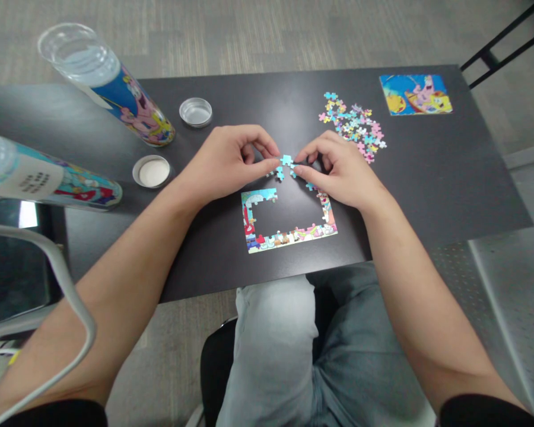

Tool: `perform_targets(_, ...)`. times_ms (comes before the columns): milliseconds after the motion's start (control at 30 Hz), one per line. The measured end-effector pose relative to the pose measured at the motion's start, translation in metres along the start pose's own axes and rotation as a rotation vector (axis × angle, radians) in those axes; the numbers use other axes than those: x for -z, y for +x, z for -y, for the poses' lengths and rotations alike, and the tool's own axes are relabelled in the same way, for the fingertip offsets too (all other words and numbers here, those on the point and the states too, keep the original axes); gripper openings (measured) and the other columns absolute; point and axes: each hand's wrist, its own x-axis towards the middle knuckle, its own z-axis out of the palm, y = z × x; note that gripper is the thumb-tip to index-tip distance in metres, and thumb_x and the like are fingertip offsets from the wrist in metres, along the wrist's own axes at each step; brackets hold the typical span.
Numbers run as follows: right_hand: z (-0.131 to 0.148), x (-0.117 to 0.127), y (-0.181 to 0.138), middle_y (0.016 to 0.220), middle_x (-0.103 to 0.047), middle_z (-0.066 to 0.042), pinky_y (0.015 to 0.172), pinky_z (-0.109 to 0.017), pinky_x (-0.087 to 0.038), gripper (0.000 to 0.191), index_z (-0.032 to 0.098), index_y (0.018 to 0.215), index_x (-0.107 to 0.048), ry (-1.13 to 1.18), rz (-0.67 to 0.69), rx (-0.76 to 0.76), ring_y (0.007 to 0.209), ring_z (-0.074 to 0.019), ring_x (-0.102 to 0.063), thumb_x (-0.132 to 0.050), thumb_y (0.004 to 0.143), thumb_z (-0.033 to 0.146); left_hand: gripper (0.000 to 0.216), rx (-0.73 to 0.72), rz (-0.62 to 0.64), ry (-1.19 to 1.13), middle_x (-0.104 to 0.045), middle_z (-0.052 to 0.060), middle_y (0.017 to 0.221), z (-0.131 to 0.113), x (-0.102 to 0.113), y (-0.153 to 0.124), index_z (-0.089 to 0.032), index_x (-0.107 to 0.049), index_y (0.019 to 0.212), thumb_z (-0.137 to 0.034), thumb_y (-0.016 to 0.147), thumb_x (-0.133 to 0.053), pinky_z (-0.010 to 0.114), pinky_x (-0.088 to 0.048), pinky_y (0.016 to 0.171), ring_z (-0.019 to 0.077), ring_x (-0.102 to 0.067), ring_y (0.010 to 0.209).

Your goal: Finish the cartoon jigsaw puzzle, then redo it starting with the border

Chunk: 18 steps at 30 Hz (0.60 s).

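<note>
A partly built puzzle frame point(289, 234) lies on the dark table point(449, 178), with its left, bottom and right edges joined. Just above its open top, my left hand point(229, 160) and my right hand point(338, 166) meet at a small turquoise puzzle piece point(286, 159). Both hands pinch it between thumb and forefinger. A few more turquoise pieces point(279, 174) lie on the table right under the fingertips.
A heap of loose puzzle pieces point(353, 126) lies at the back right, beside a finished picture card point(416, 93). Two clear tubes point(111, 83) point(44, 178) lie at the left with two round lids point(196, 111) point(151, 171). A chair frame point(57, 284) stands by my left arm.
</note>
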Motion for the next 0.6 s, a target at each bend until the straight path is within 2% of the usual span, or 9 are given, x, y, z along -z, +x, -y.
perform_targets(100, 0.0, 0.0, 0.0, 0.116, -0.083, -0.009, 0.099, -0.051, -0.06, 0.024, 0.023, 0.122, -0.095, 0.017, -0.003, 0.019, 0.094, -0.0271, -0.07, -0.088, 0.105, 0.04, 0.038, -0.012, -0.03, 0.083, -0.068, 0.003, 0.089, 0.009, 0.007, 0.0, -0.029, -0.09, 0.109, -0.063, 0.095, -0.102, 0.04, -0.048, 0.073, 0.0224, -0.062, 0.081)
perform_targets(200, 0.0, -0.001, 0.0, 0.114, -0.081, -0.009, 0.099, -0.051, -0.059, 0.021, 0.023, 0.121, -0.094, 0.016, -0.02, 0.026, 0.093, -0.0263, -0.07, -0.087, 0.105, 0.035, 0.047, -0.038, -0.021, 0.155, -0.076, 0.009, 0.116, 0.016, 0.015, -0.001, -0.03, -0.093, 0.111, -0.067, 0.087, -0.11, 0.042, -0.052, 0.077, 0.0232, -0.064, 0.089)
perform_targets(300, 0.0, -0.001, -0.001, 0.114, -0.08, -0.008, 0.097, -0.05, -0.059, 0.017, 0.025, 0.121, -0.093, 0.007, -0.022, 0.031, 0.095, -0.0273, -0.072, -0.088, 0.106, 0.031, 0.044, -0.057, 0.019, 0.185, -0.078, 0.011, 0.135, 0.017, 0.017, -0.002, -0.03, -0.098, 0.114, -0.066, 0.09, -0.109, 0.043, -0.054, 0.082, 0.0214, -0.064, 0.089)
perform_targets(400, -0.001, -0.001, 0.0, 0.116, -0.081, -0.007, 0.096, -0.05, -0.059, 0.015, 0.028, 0.122, -0.092, -0.012, 0.004, 0.02, 0.096, -0.0277, -0.072, -0.089, 0.107, 0.032, 0.037, -0.06, 0.048, 0.181, -0.079, 0.01, 0.129, 0.016, 0.015, -0.002, -0.03, -0.1, 0.112, -0.063, 0.097, -0.103, 0.043, -0.052, 0.083, 0.0203, -0.064, 0.087)
perform_targets(600, -0.003, 0.001, 0.0, 0.117, -0.082, -0.008, 0.098, -0.052, -0.06, 0.018, 0.026, 0.124, -0.093, -0.011, -0.001, 0.029, 0.092, -0.0253, -0.067, -0.088, 0.108, 0.034, 0.03, 0.019, 0.094, 0.121, -0.071, 0.0, 0.083, 0.011, 0.011, -0.002, -0.027, -0.095, 0.116, -0.051, 0.099, -0.103, 0.039, -0.049, 0.075, 0.0199, -0.061, 0.077)
